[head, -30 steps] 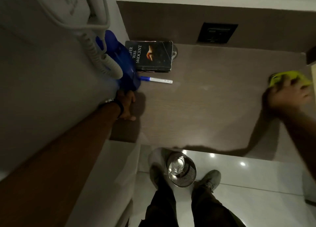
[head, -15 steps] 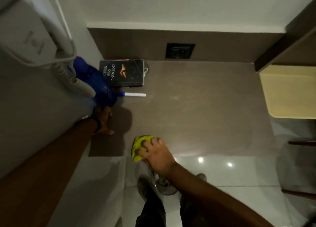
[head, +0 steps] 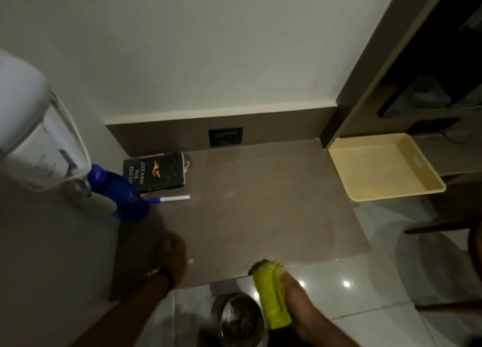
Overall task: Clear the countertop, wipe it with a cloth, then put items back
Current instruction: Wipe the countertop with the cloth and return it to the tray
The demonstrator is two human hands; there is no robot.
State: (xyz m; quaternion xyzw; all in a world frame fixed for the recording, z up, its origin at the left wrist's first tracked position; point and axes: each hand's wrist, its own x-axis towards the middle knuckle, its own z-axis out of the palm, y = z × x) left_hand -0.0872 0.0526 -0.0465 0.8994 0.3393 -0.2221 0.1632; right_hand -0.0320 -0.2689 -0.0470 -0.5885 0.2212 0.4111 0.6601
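The brown countertop (head: 255,205) fills the middle of the view. My right hand (head: 300,305) grips a bunched yellow-green cloth (head: 271,294) just past the counter's front edge, lifted off the surface. My left hand (head: 172,255) rests on the counter near the front left, blurred, fingers spread and holding nothing. At the back left lie a dark book (head: 155,171), a blue-capped white pen (head: 173,198) and a blue bottle (head: 122,192).
A cream tray (head: 378,169) sits on a ledge at the right. A white wall-mounted hair dryer (head: 39,143) hangs at the left. A metal bin (head: 237,318) stands on the glossy floor under the counter edge. A socket (head: 225,137) is in the backsplash.
My right hand with the cloth swept from the far right to the front of the counter, then lifted off past its edge. My left hand slid back from beside the bottle toward the front.
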